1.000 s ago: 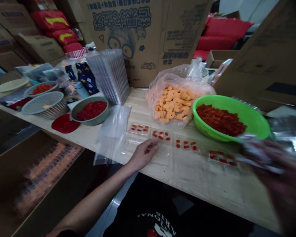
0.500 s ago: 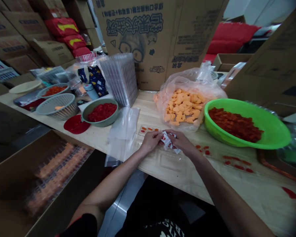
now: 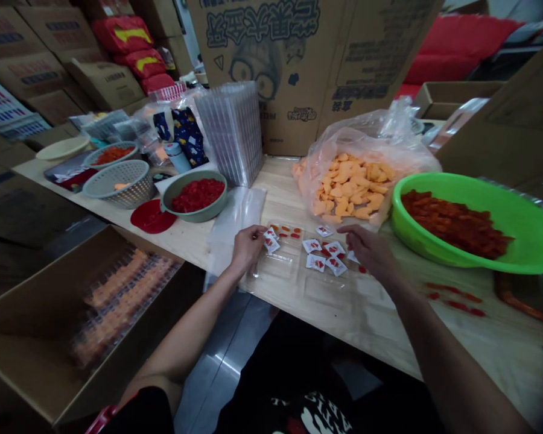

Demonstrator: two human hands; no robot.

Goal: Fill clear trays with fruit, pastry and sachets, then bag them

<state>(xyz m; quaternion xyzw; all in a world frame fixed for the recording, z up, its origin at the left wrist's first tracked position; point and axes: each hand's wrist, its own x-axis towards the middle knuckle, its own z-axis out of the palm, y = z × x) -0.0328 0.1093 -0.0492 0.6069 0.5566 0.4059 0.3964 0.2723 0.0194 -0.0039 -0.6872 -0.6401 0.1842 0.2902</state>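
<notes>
My left hand (image 3: 248, 248) pinches small white sachets with red print (image 3: 271, 241) over the left end of a clear plastic tray (image 3: 271, 265). Orange and red candies (image 3: 290, 230) sit in the tray's upper compartments. To the right, my right hand (image 3: 368, 252) hovers low with its index finger stretched out. Beneath its fingers a sachet (image 3: 352, 256) shows in part; whether they touch it is unclear. Several loose sachets (image 3: 315, 263) are spread between the hands, over trays holding red candies. Another sachet (image 3: 324, 231) lies a little farther back.
Behind stands a clear bag of orange candies (image 3: 350, 190); a green basin of dark red candies (image 3: 461, 241) is on the right. A grey bowl of red candies (image 3: 194, 196) and stacked clear trays (image 3: 235, 132) stand left. A cardboard box (image 3: 22, 337) with packed trays sits below.
My hands have moved apart from a shared bunch of sachets. Several sachets now lie spread over the trays, and my left hand keeps some at the left. The view has shifted slightly.
</notes>
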